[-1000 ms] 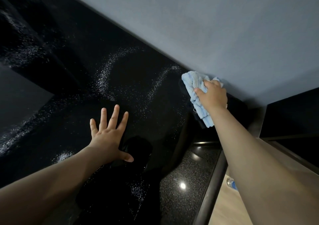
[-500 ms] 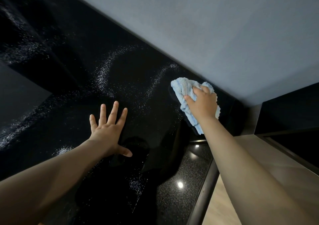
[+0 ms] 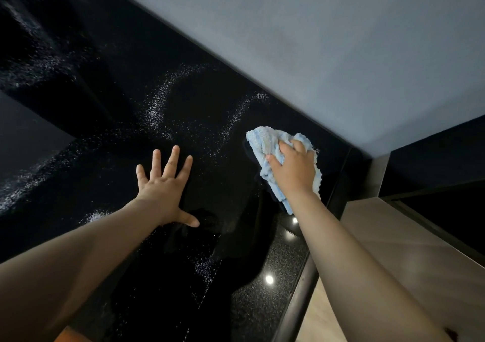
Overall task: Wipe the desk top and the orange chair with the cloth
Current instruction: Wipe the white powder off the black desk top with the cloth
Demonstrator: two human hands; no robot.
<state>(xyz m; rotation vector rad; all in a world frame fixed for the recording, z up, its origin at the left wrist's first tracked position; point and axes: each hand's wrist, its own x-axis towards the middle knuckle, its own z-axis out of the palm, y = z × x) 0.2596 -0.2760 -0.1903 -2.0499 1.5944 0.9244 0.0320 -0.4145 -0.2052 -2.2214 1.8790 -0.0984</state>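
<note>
The glossy black desk top [image 3: 110,84] fills the left and middle of the head view, marked with curved streaks of white specks. My right hand [image 3: 294,169] presses a crumpled light blue cloth [image 3: 265,139] onto the desk near its back right corner, fingers curled over the fabric. My left hand [image 3: 164,189] lies flat on the desk with fingers spread, a little to the left of the cloth. A small orange patch [image 3: 69,336] shows at the bottom edge; what it belongs to I cannot tell.
A grey wall [image 3: 328,39] runs along the desk's back edge. The desk's right edge [image 3: 299,297] drops to a pale wooden floor [image 3: 317,315]. A beige ledge [image 3: 409,236] and a dark panel [image 3: 441,168] stand at the right.
My right hand has dragged the cloth away from the back right corner, leftward and toward me. My left hand has stayed flat in nearly the same spot.
</note>
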